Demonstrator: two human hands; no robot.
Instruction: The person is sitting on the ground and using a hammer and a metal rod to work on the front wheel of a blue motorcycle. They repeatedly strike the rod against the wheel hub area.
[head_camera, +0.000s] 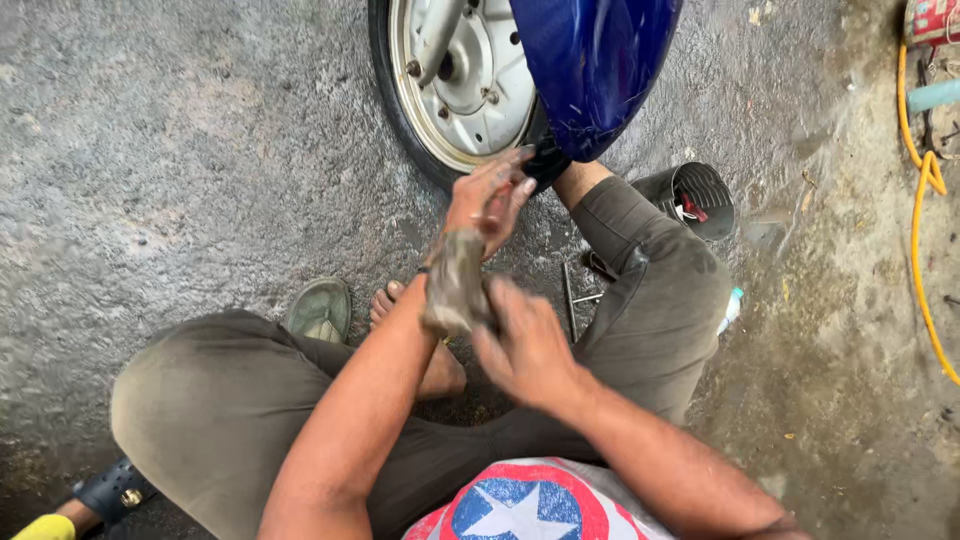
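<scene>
Squatting on the concrete floor (180, 150), the person works a dirty grey rag (455, 285) along the left forearm, just below the wrist. The right hand (525, 345) is closed around the rag's lower end and presses it to the arm. The left hand (490, 200) holds nothing; its fingers are loosely spread and dark with grime, just short of the scooter wheel (455, 85) and the blue mudguard (595, 70) above the grip. As I judge it, the wiping is partway through: the left hand is still soiled and the forearm streaked. To the right of the grip a black bucket (700, 195) with small items stands, and metal tools (575, 295) lie on the ground beside the knee.
</scene>
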